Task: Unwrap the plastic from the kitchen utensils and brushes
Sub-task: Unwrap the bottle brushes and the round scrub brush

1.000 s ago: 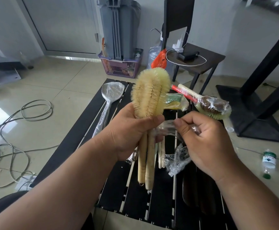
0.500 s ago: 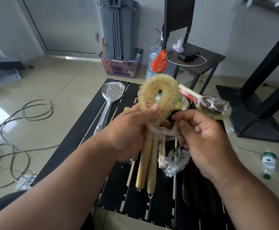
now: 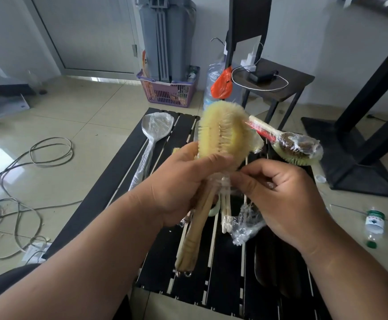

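I have the bundle of brushes [image 3: 223,139] up in front of me, above the black slatted worktop [image 3: 109,195]. My left hand [image 3: 183,181] is clenched round the bundle just under the pale bristle head, thumb across the front, with the wooden handles hanging down below my palm. My right hand [image 3: 278,192] is just beside the bundle, fingertips pinching the clear plastic film [image 3: 246,221] at the neck where the handles meet the bristles; a crumpled tail of that film dangles below my right palm.

As I judge it, I am midway through stripping this bundle: the bristle head looks bare, but film seems to cling round the neck and upper handles. The next move calls for a firm hold with the left while the right draws the film around and off the handles without snagging it.

Beyond the bundle lie a wrapped spoon [image 3: 156,128] to its left and a wrapped brush [image 3: 297,146] to its right, both yet to do.
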